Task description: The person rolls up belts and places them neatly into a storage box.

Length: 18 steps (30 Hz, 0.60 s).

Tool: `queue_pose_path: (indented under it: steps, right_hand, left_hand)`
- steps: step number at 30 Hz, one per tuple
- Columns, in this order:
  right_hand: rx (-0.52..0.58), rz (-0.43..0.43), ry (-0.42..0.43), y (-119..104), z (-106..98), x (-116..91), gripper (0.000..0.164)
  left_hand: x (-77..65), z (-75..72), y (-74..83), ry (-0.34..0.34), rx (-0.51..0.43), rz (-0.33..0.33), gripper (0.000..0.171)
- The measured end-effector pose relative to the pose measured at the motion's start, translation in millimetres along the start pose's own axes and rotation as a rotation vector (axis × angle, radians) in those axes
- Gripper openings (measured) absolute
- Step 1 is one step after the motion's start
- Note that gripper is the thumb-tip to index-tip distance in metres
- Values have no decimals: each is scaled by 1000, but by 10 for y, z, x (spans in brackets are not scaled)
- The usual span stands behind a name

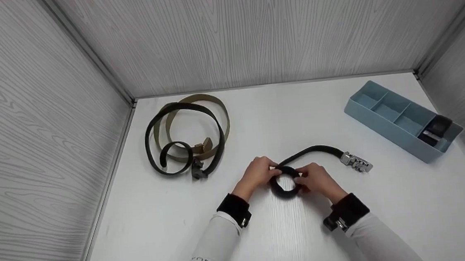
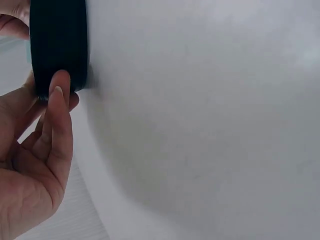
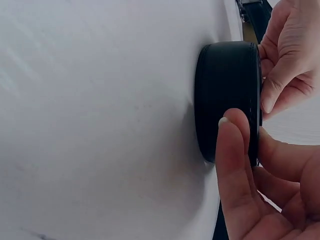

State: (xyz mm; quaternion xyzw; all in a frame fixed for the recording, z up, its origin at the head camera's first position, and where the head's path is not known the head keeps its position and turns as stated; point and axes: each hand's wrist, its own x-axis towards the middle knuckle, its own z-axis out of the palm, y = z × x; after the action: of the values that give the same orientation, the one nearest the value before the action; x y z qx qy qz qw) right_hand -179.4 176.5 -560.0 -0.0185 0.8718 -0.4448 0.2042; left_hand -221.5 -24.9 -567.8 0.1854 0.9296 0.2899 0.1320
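A black belt (image 1: 279,191) stands on edge on the white table, partly wound into a round coil. Its loose end curves off to the right and finishes in a silver buckle (image 1: 356,162). My left hand (image 1: 259,171) pinches the coil at its upper left. On the opposite side, my right hand (image 1: 318,180) holds the coil between thumb and fingers. Close up in the right wrist view, the coil (image 3: 225,95) shows a smooth outer face with an edge seam. The left wrist view shows the coil (image 2: 59,45) with fingertips touching its near side.
At the left lie another black belt (image 1: 149,143) and a tan belt (image 1: 226,118), loosely looped and overlapping. A blue divided tray (image 1: 390,129) stands at the right, with a dark rolled item (image 1: 439,126) in its end compartment. Grey wood-grain panels (image 1: 241,34) border the table.
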Motion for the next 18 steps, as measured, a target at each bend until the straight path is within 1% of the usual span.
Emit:
queue_pose_path:
  steps: [3,5,8,10,14,16,18]
  right_hand:
    - [-49,-19,-3,-35,-3,6,25]
    - [-101,-35,-2,-65,2,10,18]
    - [-186,-65,2,-96,11,18,12]
    - [-234,-88,12,-111,13,29,13]
    - [-299,-155,67,-121,35,61,17]
    - [-305,-204,109,-105,61,69,20]
    - [-290,-231,150,-87,90,69,21]
  left_hand:
    - [0,-20,42,2,59,-20,24]
    - [-6,-25,65,-4,106,-18,24]
    - [-16,-17,84,-16,164,10,22]
    - [-16,-6,86,-17,208,47,17]
    - [2,30,82,25,288,111,11]
    - [9,55,85,52,321,114,10]
    - [17,74,94,76,347,98,10]
